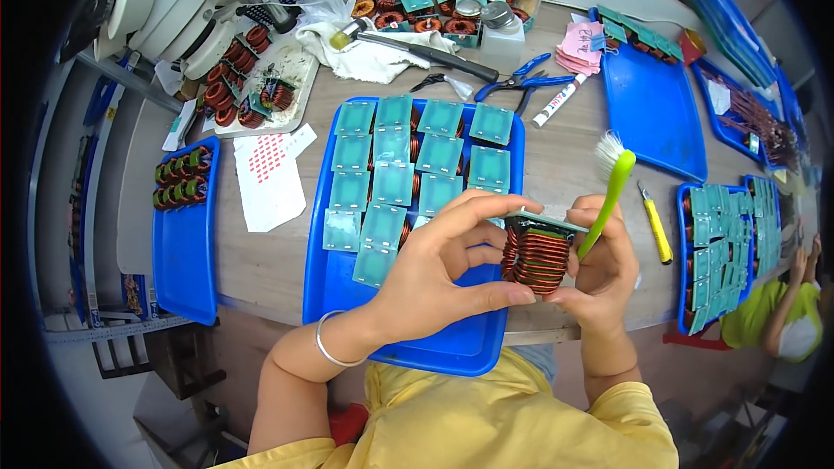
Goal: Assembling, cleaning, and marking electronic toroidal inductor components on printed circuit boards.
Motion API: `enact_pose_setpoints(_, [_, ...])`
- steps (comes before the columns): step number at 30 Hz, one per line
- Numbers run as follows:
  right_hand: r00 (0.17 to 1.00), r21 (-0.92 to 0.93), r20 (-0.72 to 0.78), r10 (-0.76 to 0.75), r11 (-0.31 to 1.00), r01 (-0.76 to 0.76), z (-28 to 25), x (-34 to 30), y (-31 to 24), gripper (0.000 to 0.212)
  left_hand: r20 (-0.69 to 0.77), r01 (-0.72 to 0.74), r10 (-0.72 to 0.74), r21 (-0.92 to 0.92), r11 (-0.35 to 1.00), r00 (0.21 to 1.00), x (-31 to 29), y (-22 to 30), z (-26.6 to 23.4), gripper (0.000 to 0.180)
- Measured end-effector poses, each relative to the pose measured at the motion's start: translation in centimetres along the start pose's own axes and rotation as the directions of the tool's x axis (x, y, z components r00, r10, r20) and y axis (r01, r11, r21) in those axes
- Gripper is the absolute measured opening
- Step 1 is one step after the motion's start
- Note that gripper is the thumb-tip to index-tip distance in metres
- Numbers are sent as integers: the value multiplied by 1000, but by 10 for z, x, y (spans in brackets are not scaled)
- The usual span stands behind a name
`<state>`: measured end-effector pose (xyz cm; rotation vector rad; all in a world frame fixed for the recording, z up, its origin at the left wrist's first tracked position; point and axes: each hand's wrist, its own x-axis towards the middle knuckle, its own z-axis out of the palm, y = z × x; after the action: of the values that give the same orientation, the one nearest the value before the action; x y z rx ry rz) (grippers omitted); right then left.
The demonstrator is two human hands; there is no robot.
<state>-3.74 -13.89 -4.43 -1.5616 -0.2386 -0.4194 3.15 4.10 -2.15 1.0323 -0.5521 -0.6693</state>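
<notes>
You hold a copper-wound coil [540,265] with a green board on top, just right of the view's centre, above the table [569,156]. Your left hand [434,274] grips it by finger and thumb; your right hand [615,269] steadies its other side while clasping a green-handled brush [615,189], bristles up. From the coil, a blue tray [452,346] of green boards lies towards nine o'clock, pliers [519,82] at twelve, a yellow cutter [656,224] near three.

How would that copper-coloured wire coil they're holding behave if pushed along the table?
The wire coil is probably heavy for its size, being densely wound with thick wire. Its close-packed turns suggest it's stiff. The flat green board on top would likely hinder rolling.
</notes>
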Motion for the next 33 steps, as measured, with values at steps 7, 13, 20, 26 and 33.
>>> enact_pose_setpoints(7, [977,-212,-206,-55,977,10,-22,3,-21,22,9,-132,133,243,961,991,2,5,2,61])
enact_pose_setpoints(13, [936,-751,-345,68,578,-319,-81,18,-5,13,-167,-158,211,283,946,963,4,-2,-2,56])
enact_pose_setpoints(20, [973,-902,-225,44,369,-225,-116,16,29,19,-270,166,-179,-69,984,946,16,-2,4,53])
enact_pose_setpoints(26, [817,-703,-464,343,419,-575,-94,-37,-10,22,-203,136,-127,30,990,971,7,-9,-1,64])
enact_pose_setpoints(33, [904,-827,-333,268,379,-416,-91,-89,5,20,-122,9,6,120,993,993,1,-9,5,62])
